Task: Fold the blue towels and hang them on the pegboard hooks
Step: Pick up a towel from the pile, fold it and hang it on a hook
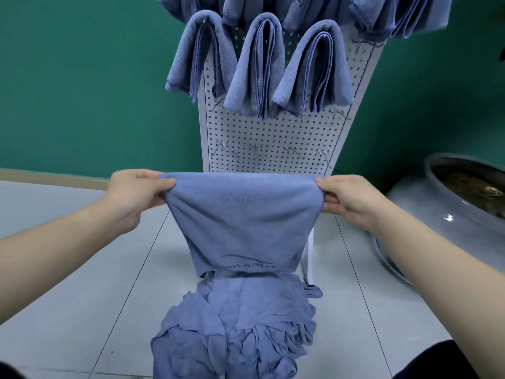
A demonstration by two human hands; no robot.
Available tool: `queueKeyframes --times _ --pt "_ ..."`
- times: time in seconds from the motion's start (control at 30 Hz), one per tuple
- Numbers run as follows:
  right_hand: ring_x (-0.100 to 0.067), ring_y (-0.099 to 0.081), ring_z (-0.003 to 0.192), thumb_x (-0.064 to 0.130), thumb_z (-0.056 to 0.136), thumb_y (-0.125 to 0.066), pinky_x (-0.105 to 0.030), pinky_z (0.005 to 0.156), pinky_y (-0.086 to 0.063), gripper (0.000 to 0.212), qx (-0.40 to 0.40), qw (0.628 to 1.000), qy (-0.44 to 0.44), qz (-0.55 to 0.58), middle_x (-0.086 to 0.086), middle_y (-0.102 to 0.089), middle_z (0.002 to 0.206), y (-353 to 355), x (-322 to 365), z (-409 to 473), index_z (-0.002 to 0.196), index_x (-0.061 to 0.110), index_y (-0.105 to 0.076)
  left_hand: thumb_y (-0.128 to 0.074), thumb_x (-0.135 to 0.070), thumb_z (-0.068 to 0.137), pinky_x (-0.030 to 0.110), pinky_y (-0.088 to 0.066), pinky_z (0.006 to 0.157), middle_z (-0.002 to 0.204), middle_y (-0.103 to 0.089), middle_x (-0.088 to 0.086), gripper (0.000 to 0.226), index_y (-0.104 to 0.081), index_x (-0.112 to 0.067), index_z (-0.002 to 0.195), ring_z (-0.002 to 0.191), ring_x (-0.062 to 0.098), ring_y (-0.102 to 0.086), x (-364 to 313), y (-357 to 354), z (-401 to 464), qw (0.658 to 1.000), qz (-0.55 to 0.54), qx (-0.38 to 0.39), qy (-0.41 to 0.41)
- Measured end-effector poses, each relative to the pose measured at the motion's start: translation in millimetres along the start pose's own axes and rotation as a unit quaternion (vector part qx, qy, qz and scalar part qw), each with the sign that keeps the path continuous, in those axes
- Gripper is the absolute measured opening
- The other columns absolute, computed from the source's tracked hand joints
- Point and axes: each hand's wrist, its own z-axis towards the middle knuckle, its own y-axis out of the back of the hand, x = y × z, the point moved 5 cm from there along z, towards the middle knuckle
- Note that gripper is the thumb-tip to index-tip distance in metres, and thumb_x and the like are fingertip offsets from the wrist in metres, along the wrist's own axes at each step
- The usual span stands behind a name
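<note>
L hand: arm out fwd, thumb + fingers pinch towel top-left corner.
R hand: same, pinches top-right corner.
Towel: held up, stretched btwn hands, before pegboard, above pile on floor.

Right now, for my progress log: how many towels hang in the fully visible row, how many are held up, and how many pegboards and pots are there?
Hung towels, full row: 3
Held towel: 1
Pegboard: 1
Grey pot: 1
Total: 6
Floor pile and cut-off top row not counted.
</note>
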Motion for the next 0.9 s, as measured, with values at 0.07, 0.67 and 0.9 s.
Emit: queueKeyframes --times 0.07,0.67,0.9 --pt "-0.027 -0.075 0.090 0.011 0.098 -0.068 -0.037 0.078 -0.062 0.021 -0.004 0.999 -0.033 -0.019 -0.021 -0.076 0.111 -8 -9 -2 0.108 -0.007 -0.070 -0.072 0.000 0.092 0.024 -0.063 0.067 0.099 -0.070 0.019 0.009 -0.067 -0.002 0.085 0.076 0.023 -0.068 10 0 1 0.999 0.023 0.008 0.026" --pt "-0.025 -0.070 0.082 0.009 0.099 -0.065 -0.035 0.074 -0.065 0.025 0.070 0.992 0.076 0.075 -0.028 -0.075 0.095 -116 19 -90 0.084 -0.009 -0.072 -0.088 -0.013 0.079 0.051 -0.064 0.072 0.072 -0.075 0.012 0.017 -0.072 -0.010 0.076 0.067 0.028 -0.073 -37 -57 -85 0.980 0.066 0.051 -0.179" --pt "-0.042 -0.071 0.103 0.010 0.101 -0.062 -0.051 0.093 -0.061 0.021 0.086 0.987 0.126 0.058 -0.022 -0.077 0.099 -131 15 -96 0.093 0.005 -0.081 -0.080 -0.009 0.087 0.037 -0.063 0.082 0.077 -0.078 -0.009 0.013 -0.078 -0.020 0.082 0.073 0.007 -0.075 -24 -69 -98 0.971 0.091 0.089 -0.204"
